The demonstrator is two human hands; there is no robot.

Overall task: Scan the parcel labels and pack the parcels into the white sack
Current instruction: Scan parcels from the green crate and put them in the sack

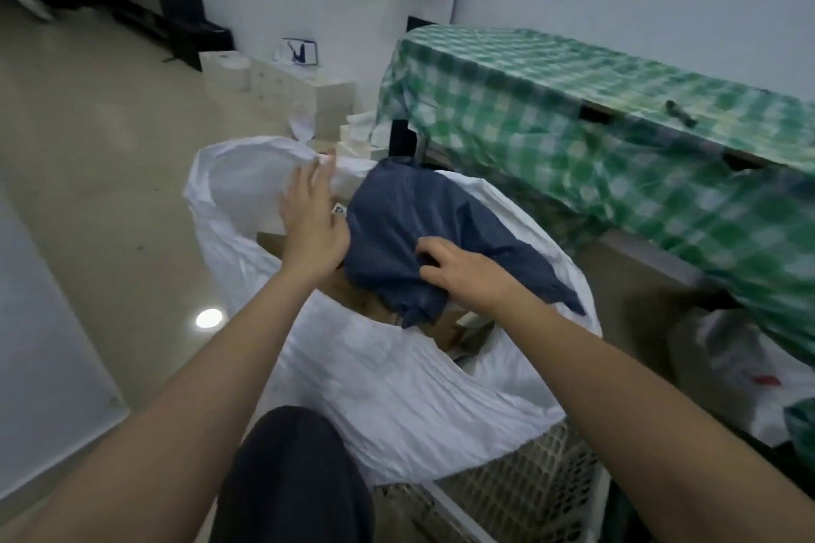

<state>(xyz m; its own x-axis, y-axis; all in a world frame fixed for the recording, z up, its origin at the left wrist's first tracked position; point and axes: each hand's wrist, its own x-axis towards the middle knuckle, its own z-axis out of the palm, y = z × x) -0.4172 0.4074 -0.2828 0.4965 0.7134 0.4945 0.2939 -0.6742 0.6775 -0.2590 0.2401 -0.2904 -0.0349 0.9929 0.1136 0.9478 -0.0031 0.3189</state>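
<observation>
The right hand [467, 273] pinches the near end of the blue parcel [410, 229], whose long axis runs away from its fingers over the white sack [397, 388]; left hand [311, 220], fingers straight, presses its far-left side.

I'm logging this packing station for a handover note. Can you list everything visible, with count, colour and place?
White sack: one, white, open, centre, lining a basket.
Blue parcel: one, dark blue soft bag, lying in the sack's mouth.
Cardboard boxes: count unclear, brown, inside the sack under the blue parcel.
Mesh basket: one, pale, round the sack's lower part.
Table with checked cloth: one, green and white, right.
White boxes: several, along the far wall on the floor.
White plastic bag: one, under the table, lower right.
Dark trouser leg: one, bottom centre.
Left hand: fingers straight, against the sack's far rim and the parcel's left side.
Right hand: fingers curled into the blue parcel.
</observation>
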